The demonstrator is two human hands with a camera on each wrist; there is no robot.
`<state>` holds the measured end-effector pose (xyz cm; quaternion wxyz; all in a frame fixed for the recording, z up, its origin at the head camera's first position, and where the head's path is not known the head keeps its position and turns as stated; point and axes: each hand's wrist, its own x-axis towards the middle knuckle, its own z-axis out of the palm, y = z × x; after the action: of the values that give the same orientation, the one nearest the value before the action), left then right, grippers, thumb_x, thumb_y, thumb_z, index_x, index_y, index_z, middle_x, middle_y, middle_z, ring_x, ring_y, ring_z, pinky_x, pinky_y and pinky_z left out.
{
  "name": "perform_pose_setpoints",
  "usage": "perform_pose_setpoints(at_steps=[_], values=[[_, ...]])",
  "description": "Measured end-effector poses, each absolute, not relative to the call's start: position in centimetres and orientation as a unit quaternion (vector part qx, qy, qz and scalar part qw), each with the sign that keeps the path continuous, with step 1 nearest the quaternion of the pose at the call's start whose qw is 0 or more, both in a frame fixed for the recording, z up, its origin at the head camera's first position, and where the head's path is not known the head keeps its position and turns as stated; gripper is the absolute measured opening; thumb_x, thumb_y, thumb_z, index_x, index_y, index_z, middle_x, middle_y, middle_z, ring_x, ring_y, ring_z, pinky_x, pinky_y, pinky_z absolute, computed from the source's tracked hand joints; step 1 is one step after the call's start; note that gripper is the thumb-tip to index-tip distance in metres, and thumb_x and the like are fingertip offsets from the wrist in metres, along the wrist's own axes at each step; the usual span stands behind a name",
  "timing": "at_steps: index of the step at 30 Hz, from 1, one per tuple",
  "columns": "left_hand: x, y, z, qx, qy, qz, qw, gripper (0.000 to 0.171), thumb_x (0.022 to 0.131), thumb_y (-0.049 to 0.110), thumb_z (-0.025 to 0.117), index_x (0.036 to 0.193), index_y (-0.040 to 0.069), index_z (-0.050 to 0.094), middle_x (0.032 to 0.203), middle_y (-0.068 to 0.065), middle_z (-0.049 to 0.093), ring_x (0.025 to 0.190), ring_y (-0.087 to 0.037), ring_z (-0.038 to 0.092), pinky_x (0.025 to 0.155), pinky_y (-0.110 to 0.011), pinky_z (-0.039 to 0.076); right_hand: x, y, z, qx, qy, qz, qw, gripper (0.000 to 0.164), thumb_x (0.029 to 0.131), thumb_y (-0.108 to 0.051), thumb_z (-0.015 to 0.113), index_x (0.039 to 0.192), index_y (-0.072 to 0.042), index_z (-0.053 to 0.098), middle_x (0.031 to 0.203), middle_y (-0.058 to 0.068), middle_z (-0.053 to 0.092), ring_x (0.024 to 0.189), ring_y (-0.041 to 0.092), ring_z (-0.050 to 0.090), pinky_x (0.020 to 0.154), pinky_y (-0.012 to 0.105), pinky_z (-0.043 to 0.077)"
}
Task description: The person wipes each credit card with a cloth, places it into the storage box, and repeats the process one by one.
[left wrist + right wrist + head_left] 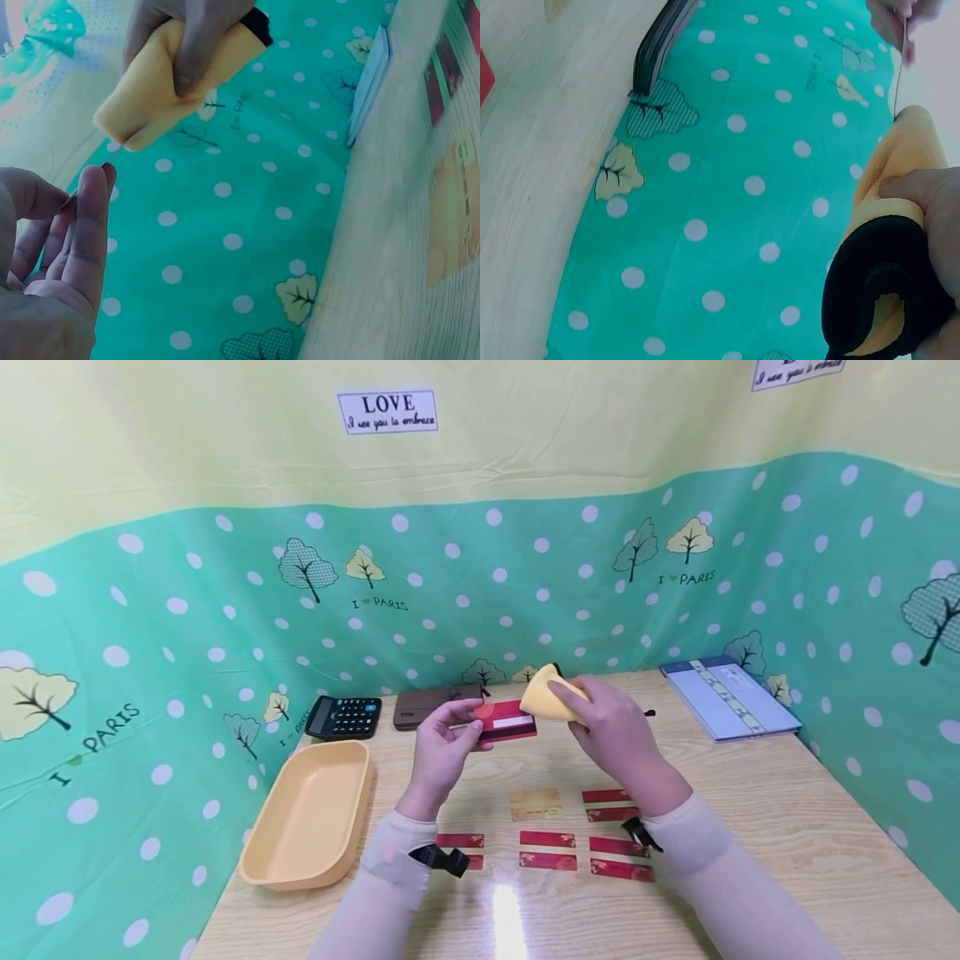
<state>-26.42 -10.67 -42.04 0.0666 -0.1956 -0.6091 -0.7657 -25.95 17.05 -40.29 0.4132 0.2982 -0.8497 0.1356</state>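
Observation:
My left hand point(441, 756) pinches a red card point(504, 712) by its left end, between thumb and fingers. The card has a white strip and a dark stripe and is held up above the table. A folded yellow cloth point(546, 695) with black trim is gripped in my right hand point(617, 731), its tip right at the card's upper right corner. In the right wrist view the card point(901, 79) shows edge-on as a thin line running down to the cloth point(907, 150). The left wrist view shows the cloth point(150, 90) just above my left fingertips point(92, 180).
A gold card point(536, 806) and several red cards point(547, 839) lie in rows on the wooden table point(720, 827). At the left stand an orange tray point(352, 814) and a calculator point(345, 717). Behind are a brown wallet-like case point(416, 706) and, right, a blue folder point(731, 697).

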Motion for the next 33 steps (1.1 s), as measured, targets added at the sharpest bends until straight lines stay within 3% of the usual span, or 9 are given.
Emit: perform_pose_setpoints(at_steps=[8, 15, 20, 23, 27, 33], values=[[-26.6, -10.5, -42.1, -0.174, -0.616, -0.766, 0.064, 0.030, 0.097, -0.010, 0.065, 0.127, -0.007, 0.063, 0.112, -0.017, 0.062, 0.089, -0.027, 0.074, 0.070, -0.037, 0.068, -26.2, 18.4, -39.7, 0.264, -0.861, 0.162, 0.404, 0.068, 0.078, 0.004, 0.087, 0.140, -0.017, 0.067, 0.114, 0.015, 0.067, 0.087, 0.035, 0.068, 0.067, 0.050, 0.065], [-26.5, -11.0, -42.5, -0.159, -0.611, -0.772, 0.081, 0.031, 0.097, -0.012, 0.066, 0.127, -0.011, 0.059, 0.109, -0.015, 0.059, 0.083, -0.024, 0.074, 0.069, -0.036, 0.068, -26.3, 19.0, -39.6, 0.244, -0.868, 0.193, 0.386, 0.065, 0.082, 0.003, 0.083, 0.141, -0.018, 0.067, 0.115, 0.014, 0.067, 0.077, 0.032, 0.067, 0.058, 0.047, 0.062], [-26.4, -11.6, -43.1, -0.139, -0.624, -0.764, 0.086, 0.026, 0.097, -0.007, 0.068, 0.123, -0.006, 0.063, 0.106, -0.013, 0.059, 0.079, -0.022, 0.075, 0.067, -0.033, 0.068, -26.6, 19.4, -39.7, 0.241, -0.868, 0.204, 0.383, 0.063, 0.082, 0.003, 0.081, 0.141, -0.017, 0.068, 0.114, 0.013, 0.068, 0.083, 0.037, 0.070, 0.056, 0.047, 0.061], [-26.2, -12.1, -43.3, -0.127, -0.643, -0.749, 0.100, 0.023, 0.097, -0.003, 0.071, 0.119, -0.004, 0.066, 0.104, -0.013, 0.061, 0.078, -0.020, 0.073, 0.067, -0.031, 0.067, -26.9, 19.8, -39.8, 0.234, -0.870, 0.206, 0.383, 0.062, 0.082, 0.003, 0.080, 0.140, -0.017, 0.068, 0.113, 0.011, 0.067, 0.078, 0.035, 0.068, 0.052, 0.044, 0.057], [-26.0, -12.8, -43.4, -0.125, -0.660, -0.730, 0.123, 0.022, 0.096, 0.001, 0.075, 0.116, -0.003, 0.068, 0.101, -0.013, 0.065, 0.072, -0.017, 0.067, 0.063, -0.023, 0.062, -27.2, 20.4, -39.9, 0.222, -0.874, 0.203, 0.382, 0.059, 0.083, 0.001, 0.081, 0.138, -0.016, 0.069, 0.113, 0.010, 0.066, 0.066, 0.028, 0.061, 0.051, 0.042, 0.055], [-25.7, -14.2, -43.2, -0.138, -0.653, -0.735, 0.122, 0.020, 0.097, -0.002, 0.072, 0.115, -0.006, 0.065, 0.102, -0.014, 0.062, 0.072, -0.017, 0.065, 0.055, -0.024, 0.059, -27.4, 21.0, -39.9, 0.203, -0.879, 0.205, 0.379, 0.059, 0.083, 0.000, 0.082, 0.139, -0.016, 0.069, 0.115, 0.012, 0.066, 0.072, 0.032, 0.065, 0.056, 0.047, 0.059]])
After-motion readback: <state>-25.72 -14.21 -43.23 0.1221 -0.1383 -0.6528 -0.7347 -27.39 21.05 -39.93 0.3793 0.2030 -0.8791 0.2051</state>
